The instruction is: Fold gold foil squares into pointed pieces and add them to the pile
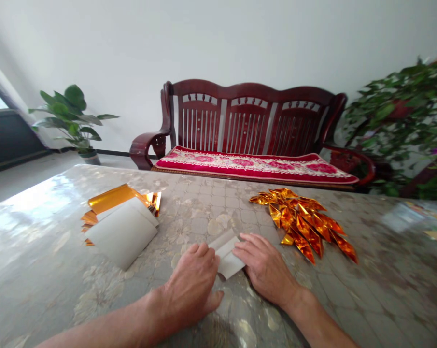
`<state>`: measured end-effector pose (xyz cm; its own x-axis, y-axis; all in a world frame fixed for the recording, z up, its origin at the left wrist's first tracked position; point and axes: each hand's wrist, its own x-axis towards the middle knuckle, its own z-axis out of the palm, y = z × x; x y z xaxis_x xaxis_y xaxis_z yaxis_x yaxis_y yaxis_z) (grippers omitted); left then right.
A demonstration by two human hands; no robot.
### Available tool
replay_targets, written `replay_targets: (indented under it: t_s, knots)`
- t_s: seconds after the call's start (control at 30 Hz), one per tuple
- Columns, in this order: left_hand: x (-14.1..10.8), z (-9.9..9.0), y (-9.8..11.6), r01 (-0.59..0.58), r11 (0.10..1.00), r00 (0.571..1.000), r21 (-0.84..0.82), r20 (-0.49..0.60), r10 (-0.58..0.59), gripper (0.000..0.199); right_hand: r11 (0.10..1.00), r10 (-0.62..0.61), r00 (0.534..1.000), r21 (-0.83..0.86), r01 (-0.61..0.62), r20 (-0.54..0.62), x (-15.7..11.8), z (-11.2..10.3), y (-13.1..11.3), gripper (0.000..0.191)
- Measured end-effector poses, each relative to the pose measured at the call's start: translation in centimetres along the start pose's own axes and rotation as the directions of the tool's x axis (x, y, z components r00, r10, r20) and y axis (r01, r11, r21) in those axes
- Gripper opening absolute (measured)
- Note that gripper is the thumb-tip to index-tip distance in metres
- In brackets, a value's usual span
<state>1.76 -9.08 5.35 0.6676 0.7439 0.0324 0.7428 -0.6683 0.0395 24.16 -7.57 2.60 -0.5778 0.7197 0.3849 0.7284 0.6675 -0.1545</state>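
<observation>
A small pale sheet of paper [227,256] with fold lines along it lies on the table, between my two hands. My left hand [192,278] presses its curled fingers on the sheet's left edge, thumb pointing right below it. Over the right edge rest the fingers of my right hand [263,266], bent and close together. At the left lies a stack of sheets [122,232], white side up on top, with gold foil showing behind and at the edges. To the right of my hands is a pile of folded gold foil pieces [301,217].
The table [189,203] has a glossy patterned cover. A clear plastic bag [410,217] lies at its right side. Beyond stands a dark red wooden bench [247,116] with a red floral cushion [254,164]. Plants flank it, one potted [73,116] at left, another [402,111] at right.
</observation>
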Motion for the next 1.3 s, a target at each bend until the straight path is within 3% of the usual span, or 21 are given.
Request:
replay_targets:
  t_s: [0.23,0.4,0.53,0.67,0.8,1.0,1.3]
  knots:
    - [0.5,0.7,-0.6,0.071,0.997,0.997,-0.035,0.036,-0.07,0.013,1.0,-0.008,1.0,-0.008,0.008,0.019,-0.4,-0.4,-1.3,0.03]
    - [0.2,1.0,-0.7,0.047,0.999,0.998,-0.023,-0.039,-0.048,0.024,0.999,0.013,1.0,0.043,-0.012,-0.003,-0.2,-0.8,-1.2,0.021]
    - [0.1,1.1,-0.5,0.006,0.999,0.996,0.046,-0.089,-0.002,0.019,0.989,0.102,0.995,0.108,-0.099,-0.022,-0.2,-1.2,-0.7,0.012]
    - [0.2,1.1,-0.8,-0.011,0.998,0.989,0.064,-0.147,0.021,0.022,0.969,0.189,0.982,0.164,-0.184,-0.014,-0.2,-1.2,-0.1,0.018]
    - [0.4,1.1,-1.4,0.026,1.0,0.984,-0.004,-0.176,-0.026,0.026,0.95,0.273,0.962,0.159,-0.268,-0.014,0.0,-0.7,0.2,0.027]
    - [0.8,1.1,-2.3,0.127,0.976,0.973,-0.178,-0.171,-0.158,0.026,0.927,0.36,0.931,0.135,-0.349,-0.064,0.3,0.3,-0.1,0.023]
    - [1.4,1.7,-2.7,0.186,0.957,0.955,-0.224,-0.186,-0.23,0.025,0.938,0.346,0.928,0.049,-0.343,-0.138,0.9,1.1,-0.7,0.017]
